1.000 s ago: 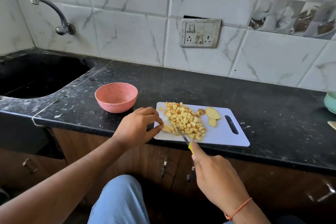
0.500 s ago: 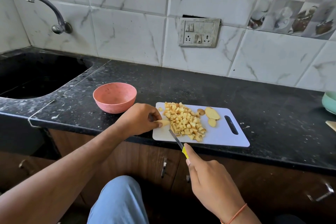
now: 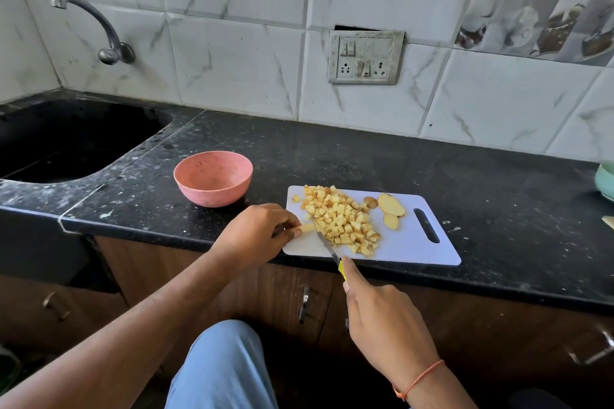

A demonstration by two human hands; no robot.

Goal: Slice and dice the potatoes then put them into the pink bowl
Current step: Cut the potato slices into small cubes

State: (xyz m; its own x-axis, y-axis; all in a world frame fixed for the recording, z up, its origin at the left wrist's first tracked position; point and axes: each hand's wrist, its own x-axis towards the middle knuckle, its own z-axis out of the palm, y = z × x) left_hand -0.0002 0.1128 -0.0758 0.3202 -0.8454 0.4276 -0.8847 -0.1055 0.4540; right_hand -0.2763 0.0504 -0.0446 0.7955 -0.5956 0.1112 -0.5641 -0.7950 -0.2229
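A white cutting board (image 3: 412,247) lies at the counter's front edge with a heap of diced potato (image 3: 342,221) on its left half. Two potato slices (image 3: 391,205) and a small end piece lie to the right of the heap. My left hand (image 3: 255,232) pinches a short potato strip (image 3: 307,228) at the board's left edge. My right hand (image 3: 382,319) grips a yellow-handled knife (image 3: 327,247), its blade resting right beside the strip against the heap. The pink bowl (image 3: 212,178) stands empty on the counter, left of the board.
A black sink (image 3: 66,139) with a wall tap (image 3: 99,26) fills the left corner. A green bowl (image 3: 605,181) sits at the far right edge. A switch panel (image 3: 365,58) is on the tiled wall. Wooden cabinets run below the counter, and my blue-clad knee (image 3: 226,365) is in front.
The knife blade has moved left, from inside the heap to its left side by the strip. My left hand now pinches a shorter strip at the board's edge.
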